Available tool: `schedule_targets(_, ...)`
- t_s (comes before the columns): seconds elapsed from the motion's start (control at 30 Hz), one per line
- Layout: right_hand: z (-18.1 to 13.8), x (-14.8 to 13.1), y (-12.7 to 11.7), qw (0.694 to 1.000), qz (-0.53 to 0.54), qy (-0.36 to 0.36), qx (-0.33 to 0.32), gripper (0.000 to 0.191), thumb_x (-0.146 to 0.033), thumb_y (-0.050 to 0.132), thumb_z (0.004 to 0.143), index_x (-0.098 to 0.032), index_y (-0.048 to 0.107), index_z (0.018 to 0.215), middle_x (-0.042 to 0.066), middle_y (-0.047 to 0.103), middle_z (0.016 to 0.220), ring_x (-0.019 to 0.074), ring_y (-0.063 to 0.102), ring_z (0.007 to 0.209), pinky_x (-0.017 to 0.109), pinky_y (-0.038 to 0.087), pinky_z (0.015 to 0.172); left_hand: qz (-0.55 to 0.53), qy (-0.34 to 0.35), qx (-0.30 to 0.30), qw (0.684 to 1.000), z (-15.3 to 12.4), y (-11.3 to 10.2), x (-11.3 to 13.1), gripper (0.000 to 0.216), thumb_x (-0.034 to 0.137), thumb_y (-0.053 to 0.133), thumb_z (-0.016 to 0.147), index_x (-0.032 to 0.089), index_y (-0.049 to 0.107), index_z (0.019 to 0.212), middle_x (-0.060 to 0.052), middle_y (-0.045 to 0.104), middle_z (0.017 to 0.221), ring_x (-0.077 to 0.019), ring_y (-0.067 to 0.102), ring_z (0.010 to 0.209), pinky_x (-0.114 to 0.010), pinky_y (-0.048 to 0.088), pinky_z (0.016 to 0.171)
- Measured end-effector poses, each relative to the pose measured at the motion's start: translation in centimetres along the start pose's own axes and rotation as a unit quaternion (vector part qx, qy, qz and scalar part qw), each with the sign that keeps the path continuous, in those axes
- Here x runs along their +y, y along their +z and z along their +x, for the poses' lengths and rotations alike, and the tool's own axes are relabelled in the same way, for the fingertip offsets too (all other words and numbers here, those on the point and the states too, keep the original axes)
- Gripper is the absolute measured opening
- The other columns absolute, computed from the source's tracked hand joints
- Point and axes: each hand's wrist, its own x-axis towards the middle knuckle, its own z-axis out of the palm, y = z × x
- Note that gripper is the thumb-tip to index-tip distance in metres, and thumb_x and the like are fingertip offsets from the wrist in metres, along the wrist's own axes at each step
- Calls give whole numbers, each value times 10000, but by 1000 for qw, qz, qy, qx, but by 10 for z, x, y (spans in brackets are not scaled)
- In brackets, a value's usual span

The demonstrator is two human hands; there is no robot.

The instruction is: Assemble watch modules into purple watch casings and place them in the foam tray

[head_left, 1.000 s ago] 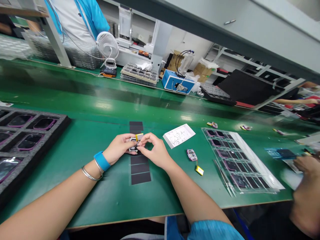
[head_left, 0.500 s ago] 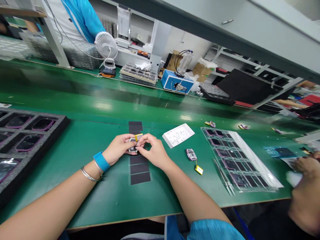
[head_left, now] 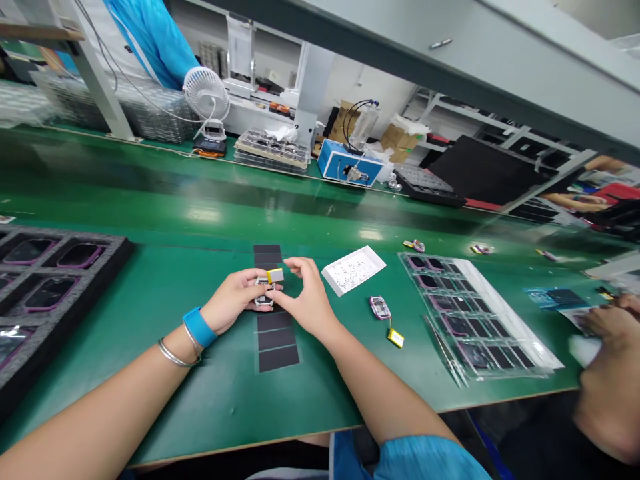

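My left hand (head_left: 235, 297) grips a smartwatch case (head_left: 265, 300) whose inner parts are exposed. From its upper edge sticks out a small battery (head_left: 275, 275) with yellow tape, partly behind the fingers. My right hand (head_left: 307, 298) is at the right side of the case, its thumb touching the edge and its index finger raised apart from the thumb. Beneath both hands lies a strip of black adhesive pads (head_left: 278, 357). To the right, another open watch case (head_left: 380, 308) rests on the green bench, wired to a yellow battery (head_left: 395, 337).
A white box lid (head_left: 356, 270) holds tiny parts. Tweezers (head_left: 447, 353) lie beside a clear tray (head_left: 480, 320) of screens and black pads. At left stands a foam tray (head_left: 113, 257) with purple-framed watches. A co-worker's hand (head_left: 607, 320) is at far right; more watch cases (head_left: 415, 246) lie behind.
My right index finger has lifted away from the watch case and battery, opening a gap from the thumb. My left hand keeps its hold. The whole view has shifted slightly.
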Motion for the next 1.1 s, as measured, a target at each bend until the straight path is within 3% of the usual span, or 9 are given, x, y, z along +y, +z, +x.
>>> schedule_targets(0.07, 3, 6, 1, 991, 107, 69, -30, 355, -306, 708, 712, -199, 578, 1025, 52, 610, 1003, 180, 582, 907, 334, 481, 829, 5, -7, -13, 1000, 0, 0, 0, 393, 314, 772, 638, 146, 645, 970, -55, 695, 824, -174, 661, 728, -284, 557, 630)
schedule_targets(0.13, 5, 11, 2, 980, 171, 88, -45, 189, -326, 648, 769, -194, 614, 901, 28, 633, 897, 157, 603, 822, 311, 491, 794, -3, -15, -29, 999, 0, 1, 0, 377, 291, 762, 652, 147, 646, 981, -67, 700, 871, -192, 674, 762, -294, 557, 660)
schedule_targets(0.3, 5, 11, 1, 985, 161, 57, 8, 90, -288, 638, 782, -202, 646, 809, 16, 621, 858, 149, 601, 804, 289, 492, 767, -62, -27, -71, 995, -1, 2, 1, 458, 171, 769, 630, 180, 635, 1068, -60, 698, 986, -202, 671, 901, -299, 528, 820)
schedule_targets(0.73, 4, 4, -1, 994, 103, 9, 27, 59, -229, 645, 781, -212, 673, 829, 20, 642, 877, 154, 598, 828, 299, 482, 799, -45, -28, -78, 996, -3, 5, 1, 541, 75, 786, 584, 147, 611, 1091, -63, 713, 893, -171, 680, 824, -266, 529, 789)
schedule_targets(0.9, 3, 2, -2, 996, 89, -2, 26, 96, -215, 634, 794, -221, 691, 872, 28, 658, 906, 158, 607, 855, 307, 480, 825, -44, -28, -62, 997, -3, 6, 1, 455, 161, 778, 632, 153, 629, 1062, -67, 708, 877, -182, 681, 814, -290, 535, 785)
schedule_targets(1.1, 1, -2, -2, 997, 74, -28, -6, 184, -242, 572, 858, -258, 698, 991, 30, 692, 981, 173, 607, 944, 334, 468, 870, -3, -23, -38, 999, -1, 3, -2, 392, 242, 763, 669, 157, 625, 1025, -58, 694, 839, -174, 679, 751, -244, 547, 647)
